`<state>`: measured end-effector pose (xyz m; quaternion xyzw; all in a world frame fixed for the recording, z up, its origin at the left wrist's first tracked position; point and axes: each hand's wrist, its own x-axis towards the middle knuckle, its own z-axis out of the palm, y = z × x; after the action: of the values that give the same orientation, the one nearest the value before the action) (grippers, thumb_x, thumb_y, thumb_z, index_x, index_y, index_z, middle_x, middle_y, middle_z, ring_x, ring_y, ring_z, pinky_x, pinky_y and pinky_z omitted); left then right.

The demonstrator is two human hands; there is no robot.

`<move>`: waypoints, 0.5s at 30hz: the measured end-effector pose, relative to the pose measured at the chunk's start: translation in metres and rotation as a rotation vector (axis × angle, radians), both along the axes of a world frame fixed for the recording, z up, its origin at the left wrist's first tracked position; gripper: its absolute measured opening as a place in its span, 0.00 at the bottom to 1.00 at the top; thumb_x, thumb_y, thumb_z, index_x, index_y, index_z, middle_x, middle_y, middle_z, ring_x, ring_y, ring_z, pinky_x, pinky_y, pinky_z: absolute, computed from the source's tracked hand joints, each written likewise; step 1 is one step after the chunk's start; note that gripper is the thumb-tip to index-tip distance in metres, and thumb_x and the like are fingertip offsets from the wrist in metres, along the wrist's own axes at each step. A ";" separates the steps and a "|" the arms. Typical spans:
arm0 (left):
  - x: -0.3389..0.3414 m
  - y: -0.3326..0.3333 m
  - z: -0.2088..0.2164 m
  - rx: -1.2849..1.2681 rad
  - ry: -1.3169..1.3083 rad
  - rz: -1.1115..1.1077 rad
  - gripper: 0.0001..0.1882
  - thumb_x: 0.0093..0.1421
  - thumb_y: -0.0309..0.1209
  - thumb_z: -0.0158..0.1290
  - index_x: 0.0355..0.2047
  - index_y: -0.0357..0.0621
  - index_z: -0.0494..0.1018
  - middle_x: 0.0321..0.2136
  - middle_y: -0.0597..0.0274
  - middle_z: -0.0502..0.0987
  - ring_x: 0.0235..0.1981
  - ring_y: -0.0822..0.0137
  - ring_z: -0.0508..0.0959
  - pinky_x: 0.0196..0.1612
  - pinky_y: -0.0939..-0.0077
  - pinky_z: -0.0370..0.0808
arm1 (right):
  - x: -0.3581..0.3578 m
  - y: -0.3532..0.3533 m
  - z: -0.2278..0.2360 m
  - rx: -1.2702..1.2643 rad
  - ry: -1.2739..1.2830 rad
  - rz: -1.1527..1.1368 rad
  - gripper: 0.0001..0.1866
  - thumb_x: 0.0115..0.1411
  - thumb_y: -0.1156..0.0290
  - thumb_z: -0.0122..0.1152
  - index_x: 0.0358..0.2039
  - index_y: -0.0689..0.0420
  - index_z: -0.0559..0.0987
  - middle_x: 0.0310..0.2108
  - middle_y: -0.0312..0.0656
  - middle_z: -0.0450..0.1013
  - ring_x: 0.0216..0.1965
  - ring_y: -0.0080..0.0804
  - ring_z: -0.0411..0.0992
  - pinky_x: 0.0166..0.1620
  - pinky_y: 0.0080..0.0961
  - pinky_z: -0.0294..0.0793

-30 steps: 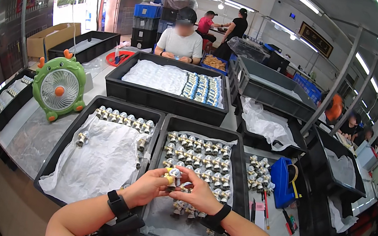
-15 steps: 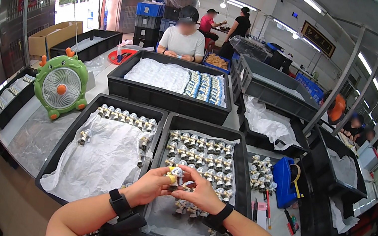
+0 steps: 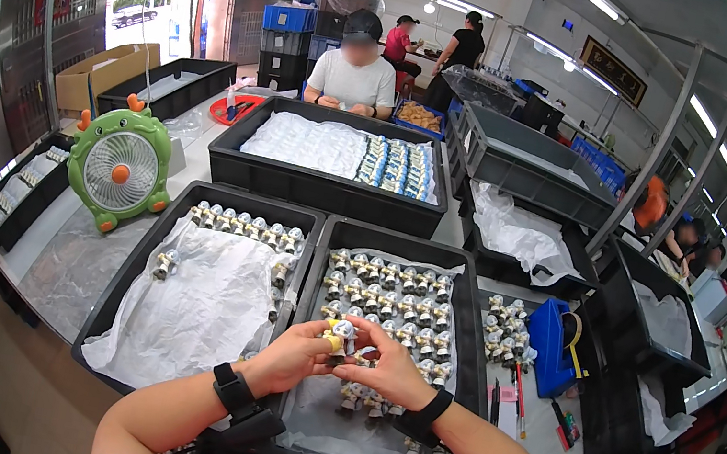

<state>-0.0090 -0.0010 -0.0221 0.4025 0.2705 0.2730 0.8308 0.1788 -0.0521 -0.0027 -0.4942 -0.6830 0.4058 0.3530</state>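
Observation:
A small white figurine (image 3: pixel 344 333) with gold and dark parts is held up between both hands, above the near right tray (image 3: pixel 472 382). My left hand (image 3: pixel 292 357) grips it from the left, with something yellow at the thumb. On the other side, the fingers of my right hand (image 3: pixel 392 370) close around it. Rows of similar figurines (image 3: pixel 389 304) stand on white paper in that tray, partly hidden by my hands. The near left tray (image 3: pixel 130 283) holds a back row of figurines, several along its right side and a lone figurine (image 3: pixel 166 264) on white paper (image 3: pixel 196 324).
A green fan (image 3: pixel 120 165) stands at left. Beyond the trays sits a larger black tray (image 3: pixel 313 184), with a person (image 3: pixel 356 75) behind it. To the right are more figurines (image 3: pixel 509 330), a blue tape dispenser (image 3: pixel 548 347), pens (image 3: pixel 520 400) and stacked trays (image 3: pixel 533 174).
The view has shifted very slightly. Both hands keep hold of the figurine in nearly the same place and pose.

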 end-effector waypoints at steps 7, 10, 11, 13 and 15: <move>0.001 0.000 0.000 -0.014 -0.012 0.001 0.18 0.62 0.23 0.43 0.54 0.39 0.62 0.46 0.58 0.72 0.43 0.67 0.77 0.45 0.72 0.76 | 0.003 0.002 -0.006 0.035 -0.016 0.004 0.39 0.48 0.66 0.70 0.60 0.54 0.63 0.39 0.39 0.70 0.41 0.25 0.70 0.45 0.23 0.71; 0.000 0.000 0.000 -0.018 -0.016 0.003 0.19 0.61 0.23 0.43 0.54 0.39 0.62 0.46 0.58 0.72 0.43 0.66 0.77 0.45 0.72 0.76 | 0.002 0.001 -0.005 0.041 -0.011 0.009 0.39 0.48 0.66 0.70 0.60 0.54 0.63 0.39 0.39 0.70 0.41 0.25 0.70 0.45 0.23 0.71; 0.000 0.000 0.000 -0.020 -0.016 0.004 0.19 0.61 0.23 0.42 0.54 0.39 0.62 0.46 0.57 0.72 0.43 0.66 0.77 0.45 0.72 0.76 | 0.002 0.001 -0.004 0.030 -0.004 0.010 0.39 0.48 0.66 0.70 0.60 0.54 0.63 0.39 0.39 0.70 0.42 0.25 0.70 0.45 0.23 0.70; 0.000 0.000 -0.001 -0.005 -0.024 0.003 0.19 0.61 0.23 0.43 0.53 0.39 0.62 0.45 0.57 0.72 0.43 0.66 0.77 0.45 0.71 0.76 | 0.001 0.001 -0.002 0.007 0.011 0.013 0.39 0.48 0.64 0.70 0.60 0.53 0.63 0.39 0.39 0.70 0.42 0.25 0.70 0.46 0.24 0.70; 0.001 0.000 0.002 -0.002 -0.026 0.002 0.18 0.61 0.23 0.43 0.53 0.39 0.62 0.45 0.57 0.72 0.43 0.66 0.76 0.46 0.71 0.76 | 0.003 0.001 -0.007 0.068 -0.017 0.001 0.39 0.47 0.62 0.70 0.59 0.52 0.63 0.38 0.39 0.71 0.40 0.27 0.71 0.44 0.25 0.70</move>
<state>-0.0080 -0.0006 -0.0204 0.3976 0.2604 0.2788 0.8345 0.1816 -0.0511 -0.0093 -0.4848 -0.6997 0.3783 0.3637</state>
